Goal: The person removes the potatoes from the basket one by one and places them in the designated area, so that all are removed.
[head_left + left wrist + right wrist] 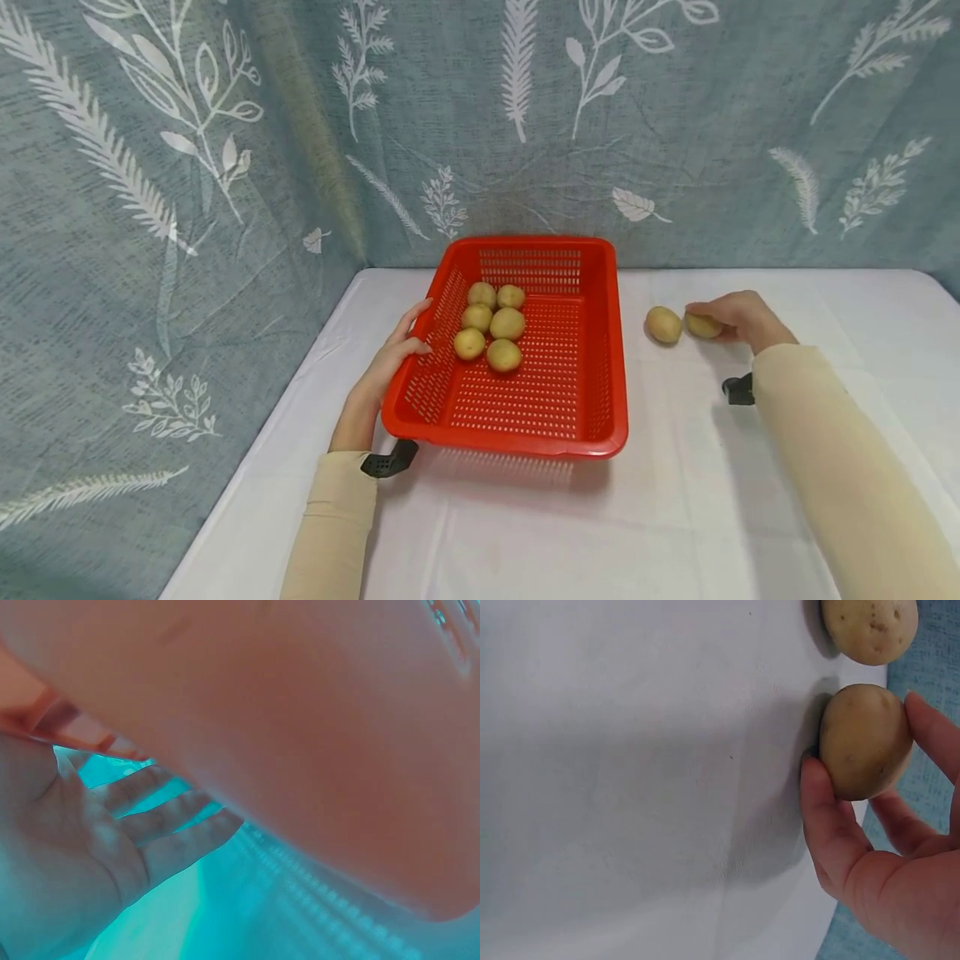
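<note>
held potato (701,326), right of red basket (510,440): partly behind right hand (744,318) | left hand (388,360), at basket's left: some fingers apparently hidden | right sleeve (847,475), basket's right: cut off

A grey-green cloth (495,179) with white leaf patterns hangs at the far side and the left of the white tabletop (570,533).

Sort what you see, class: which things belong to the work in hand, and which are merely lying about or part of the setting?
Part of the work:
red basket, left hand at its rim
six potatoes in the basket
held potato, in the right hand
loose potato beside it

Just there:
white tablecloth
patterned curtain
</note>
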Available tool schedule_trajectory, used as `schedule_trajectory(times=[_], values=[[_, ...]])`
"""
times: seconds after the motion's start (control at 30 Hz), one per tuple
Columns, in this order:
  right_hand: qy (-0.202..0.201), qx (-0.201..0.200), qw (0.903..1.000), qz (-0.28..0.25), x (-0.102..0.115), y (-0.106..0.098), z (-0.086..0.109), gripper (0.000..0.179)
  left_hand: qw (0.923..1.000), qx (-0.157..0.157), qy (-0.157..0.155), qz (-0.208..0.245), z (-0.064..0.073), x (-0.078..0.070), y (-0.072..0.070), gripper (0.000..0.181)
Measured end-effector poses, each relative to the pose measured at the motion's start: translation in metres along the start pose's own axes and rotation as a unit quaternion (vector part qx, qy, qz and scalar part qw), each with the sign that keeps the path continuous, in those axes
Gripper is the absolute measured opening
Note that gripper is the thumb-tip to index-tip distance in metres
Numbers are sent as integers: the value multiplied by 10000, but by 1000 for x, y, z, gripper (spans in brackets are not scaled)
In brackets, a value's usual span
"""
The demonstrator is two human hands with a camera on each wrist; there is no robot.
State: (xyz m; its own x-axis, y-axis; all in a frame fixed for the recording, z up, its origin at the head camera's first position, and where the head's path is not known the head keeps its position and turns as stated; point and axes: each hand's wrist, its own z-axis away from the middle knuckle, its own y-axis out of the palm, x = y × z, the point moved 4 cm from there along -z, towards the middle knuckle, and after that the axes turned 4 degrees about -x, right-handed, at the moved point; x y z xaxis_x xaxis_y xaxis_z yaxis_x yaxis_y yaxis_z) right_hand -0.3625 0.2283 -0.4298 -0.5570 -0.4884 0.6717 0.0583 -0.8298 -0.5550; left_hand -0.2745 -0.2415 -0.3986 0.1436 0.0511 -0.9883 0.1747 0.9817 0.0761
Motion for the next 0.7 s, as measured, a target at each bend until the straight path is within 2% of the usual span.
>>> schedule_trajectory(times=[0.37,0.7], values=[[59,238,9997,39,-1,2,13,72,9999,5,-7,-112,-1,1,1,71],[-72,78,9990,430,2,1,17,72,10000,12,32,3,-1,1,1,71]])
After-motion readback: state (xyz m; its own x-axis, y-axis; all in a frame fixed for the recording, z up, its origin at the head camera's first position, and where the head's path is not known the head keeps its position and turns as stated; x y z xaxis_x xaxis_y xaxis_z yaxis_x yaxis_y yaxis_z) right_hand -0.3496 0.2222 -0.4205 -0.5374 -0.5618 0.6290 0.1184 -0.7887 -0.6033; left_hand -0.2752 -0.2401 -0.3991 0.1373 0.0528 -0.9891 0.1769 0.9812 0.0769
